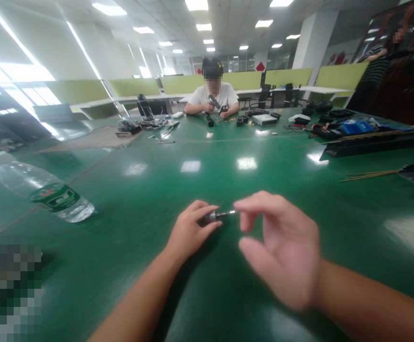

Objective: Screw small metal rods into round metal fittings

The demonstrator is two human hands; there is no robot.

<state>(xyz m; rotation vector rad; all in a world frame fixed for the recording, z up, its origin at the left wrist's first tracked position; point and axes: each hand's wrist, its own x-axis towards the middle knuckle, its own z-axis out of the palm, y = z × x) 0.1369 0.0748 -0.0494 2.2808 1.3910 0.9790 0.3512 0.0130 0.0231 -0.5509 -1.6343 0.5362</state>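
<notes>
My left hand (192, 229) is closed around a grey screwdriver (212, 217) low over the green table. Its metal shaft and bit stick out to the right between my thumb and fingers; the handle is mostly hidden in my palm. Just right of the bit's tip is my right hand (285, 247), slightly blurred and nearer the camera. Its thumb and index finger are apart and curved, with nothing visible between them.
A clear water bottle with a green label (59, 197) is at left. Across the green table (150, 190) a person (212, 92) holds a dark tool. Electronic parts and a white box (266, 119) lie there. Thin rods (369, 175) and a black tray (374, 143) are at right.
</notes>
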